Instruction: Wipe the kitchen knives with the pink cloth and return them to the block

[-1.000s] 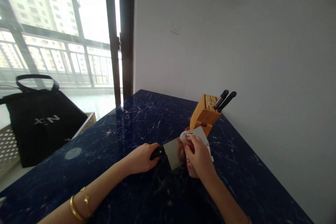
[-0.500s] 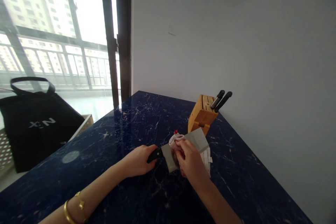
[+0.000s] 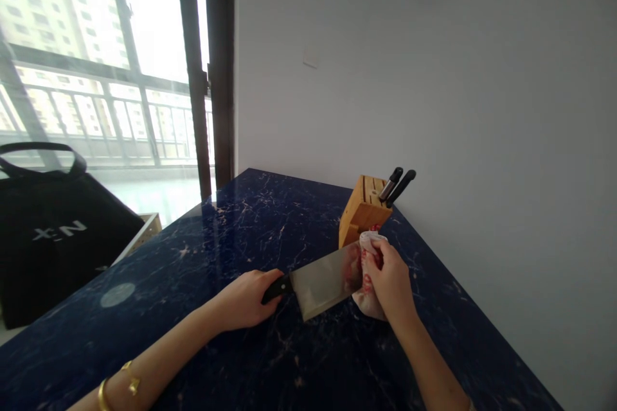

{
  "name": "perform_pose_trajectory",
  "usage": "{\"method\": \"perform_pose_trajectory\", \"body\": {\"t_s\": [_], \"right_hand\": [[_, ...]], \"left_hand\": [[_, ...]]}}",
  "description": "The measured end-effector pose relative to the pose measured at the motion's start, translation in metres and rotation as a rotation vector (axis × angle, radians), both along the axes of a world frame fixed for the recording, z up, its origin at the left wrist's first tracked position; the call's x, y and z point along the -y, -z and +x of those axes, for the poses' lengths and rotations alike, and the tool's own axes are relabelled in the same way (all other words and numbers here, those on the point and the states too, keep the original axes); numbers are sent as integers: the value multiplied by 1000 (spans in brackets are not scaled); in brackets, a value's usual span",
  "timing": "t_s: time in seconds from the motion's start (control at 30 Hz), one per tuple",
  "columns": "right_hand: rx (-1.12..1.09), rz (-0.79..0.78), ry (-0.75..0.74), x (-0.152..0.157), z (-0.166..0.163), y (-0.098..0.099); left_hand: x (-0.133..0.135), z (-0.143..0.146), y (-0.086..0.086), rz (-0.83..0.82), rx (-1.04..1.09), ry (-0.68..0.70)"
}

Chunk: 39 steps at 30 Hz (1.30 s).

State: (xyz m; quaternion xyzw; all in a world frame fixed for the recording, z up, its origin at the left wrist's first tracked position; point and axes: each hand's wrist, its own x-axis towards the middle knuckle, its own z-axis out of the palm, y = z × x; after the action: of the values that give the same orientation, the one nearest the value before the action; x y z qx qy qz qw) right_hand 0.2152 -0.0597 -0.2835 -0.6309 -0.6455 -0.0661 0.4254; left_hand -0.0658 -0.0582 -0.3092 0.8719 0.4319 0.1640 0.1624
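Observation:
My left hand (image 3: 247, 298) is closed round the black handle of a cleaver (image 3: 321, 280), holding it over the dark blue marble table (image 3: 231, 237) with its broad steel blade flat and pointing right. My right hand (image 3: 391, 281) grips a white cloth with red print (image 3: 369, 270), folded over the far end of the blade. Just behind the cloth stands a wooden knife block (image 3: 361, 210) with two black-handled knives in it.
A grey wall runs along the table's right side. At the left sits a black tote bag (image 3: 53, 237) on a perforated tray beside a large window. A pale round spot (image 3: 118, 294) marks the table top on the left.
My right hand has slid the cloth along the blade from near the handle out to the far end. The view has shifted slightly to the right.

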Motion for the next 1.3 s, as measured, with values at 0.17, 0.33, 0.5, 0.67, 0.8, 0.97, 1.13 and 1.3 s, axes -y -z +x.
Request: {"method": "perform_pose_trajectory", "body": {"t_s": [0.17,0.33,0.5,0.67,0.8,0.97,1.13,1.3], "right_hand": [[56,-10,-21,0,-11,11],[105,-58,-143,9,-38,17],[99,-69,-244,14,-53,15],[18,21,-157,4,-28,8],[3,63,-85,1,-10,5],[35,21,-60,3,-12,7],[98,-66,-84,7,-28,12],[138,-132,-230,19,-56,15]], "left_hand": [[-2,-1,1,-7,-12,-4],[-1,0,0,13,-17,3],[0,0,-1,33,-30,6],[-1,-1,-1,47,-32,14],[-1,-1,-1,47,-36,26],[-1,-1,-1,51,-36,31],[-2,-1,-1,55,-46,22],[-2,-2,1,44,-19,19]]}}
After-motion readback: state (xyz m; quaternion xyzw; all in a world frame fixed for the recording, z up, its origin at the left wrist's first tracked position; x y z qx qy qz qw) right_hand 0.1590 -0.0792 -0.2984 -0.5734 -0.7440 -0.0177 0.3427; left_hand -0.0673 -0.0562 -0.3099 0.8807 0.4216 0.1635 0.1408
